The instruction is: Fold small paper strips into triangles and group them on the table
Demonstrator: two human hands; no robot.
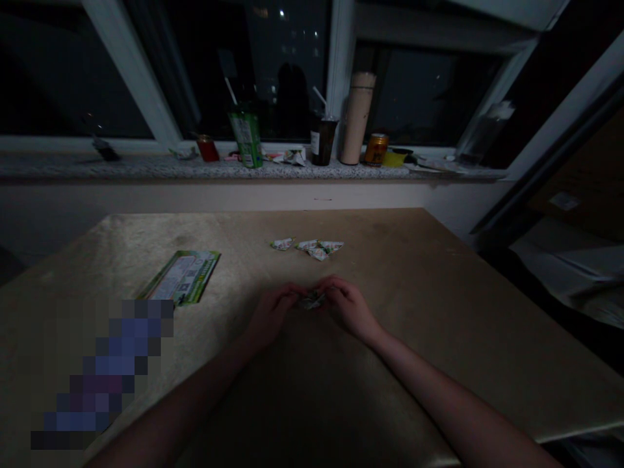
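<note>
A small folded piece of printed paper (312,300) lies low over the tan table (414,279), pinched from both sides. My left hand (273,312) grips its left end with curled fingers. My right hand (346,304) grips its right end the same way. Just beyond the hands sit three small folded paper pieces (312,246) in a loose row. A green and white printed leaflet (181,278) lies flat to the left of my left hand.
A stone windowsill (146,168) runs along the back with a green carton (247,138), a dark cup with a straw (322,140), a tall beige tumbler (357,117), a red can (208,148) and an orange can (376,149). A blurred patch covers the table's near left.
</note>
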